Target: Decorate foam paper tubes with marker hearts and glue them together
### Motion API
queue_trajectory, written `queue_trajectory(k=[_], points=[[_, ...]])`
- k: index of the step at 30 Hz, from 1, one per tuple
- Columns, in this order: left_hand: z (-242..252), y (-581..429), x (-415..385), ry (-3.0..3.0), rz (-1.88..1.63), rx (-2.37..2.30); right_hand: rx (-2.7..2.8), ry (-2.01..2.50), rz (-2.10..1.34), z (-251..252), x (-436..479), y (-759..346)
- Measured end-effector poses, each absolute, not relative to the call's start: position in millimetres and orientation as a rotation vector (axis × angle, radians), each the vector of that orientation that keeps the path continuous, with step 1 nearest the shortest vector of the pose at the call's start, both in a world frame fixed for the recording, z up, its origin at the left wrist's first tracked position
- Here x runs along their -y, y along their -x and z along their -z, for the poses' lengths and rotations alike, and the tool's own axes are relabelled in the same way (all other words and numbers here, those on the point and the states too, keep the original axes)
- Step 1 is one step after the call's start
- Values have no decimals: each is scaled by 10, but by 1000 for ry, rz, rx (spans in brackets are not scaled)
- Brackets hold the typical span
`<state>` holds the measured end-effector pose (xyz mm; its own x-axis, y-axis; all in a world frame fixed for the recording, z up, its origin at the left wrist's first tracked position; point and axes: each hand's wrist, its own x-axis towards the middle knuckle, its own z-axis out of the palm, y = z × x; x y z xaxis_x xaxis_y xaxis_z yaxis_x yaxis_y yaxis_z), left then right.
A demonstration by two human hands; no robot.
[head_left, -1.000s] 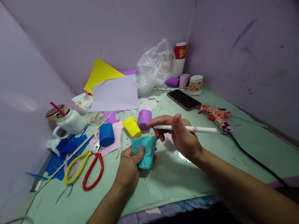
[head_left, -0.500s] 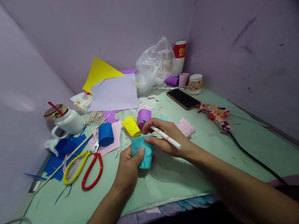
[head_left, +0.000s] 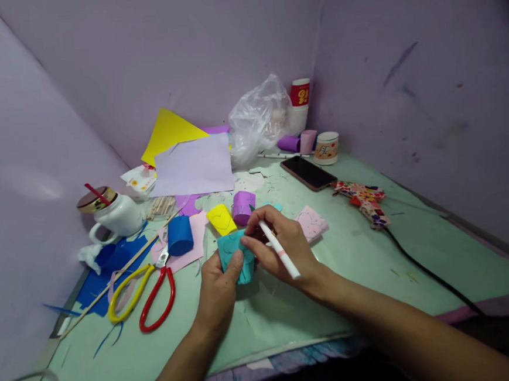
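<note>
My left hand (head_left: 218,287) grips a teal paper cup (head_left: 233,254) lying on its side, with faint drawn outlines on it. My right hand (head_left: 281,247) pinches a white pen (head_left: 280,251) with a pink band, its tip down against the top of the teal cup. Just behind stand a yellow cup (head_left: 221,219) with a heart drawn on it, a purple cup (head_left: 243,207) and a blue cup (head_left: 179,234). A pink cup (head_left: 311,222) lies on its side to the right of my right hand.
Red and yellow scissors (head_left: 139,290) lie left on the green mat (head_left: 352,265). A white jar with a gold lid (head_left: 108,211), coloured paper sheets (head_left: 190,160), a plastic bag (head_left: 258,120), a phone (head_left: 308,173), paper cups and a black cable (head_left: 428,271) ring the work area.
My right hand turned the pen from lying level to point-down and brought its tip onto the teal cup. The left hand keeps its hold on the cup.
</note>
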<state>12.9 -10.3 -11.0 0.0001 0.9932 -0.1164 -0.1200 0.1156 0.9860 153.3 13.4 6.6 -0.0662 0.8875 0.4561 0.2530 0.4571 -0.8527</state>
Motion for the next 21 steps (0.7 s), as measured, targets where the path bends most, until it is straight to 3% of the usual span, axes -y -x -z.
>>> queue_trajectory(k=[21], points=[[46,-231,99,-813,-1280,-1159,1554,1026,-808,-48,-145,-1513]])
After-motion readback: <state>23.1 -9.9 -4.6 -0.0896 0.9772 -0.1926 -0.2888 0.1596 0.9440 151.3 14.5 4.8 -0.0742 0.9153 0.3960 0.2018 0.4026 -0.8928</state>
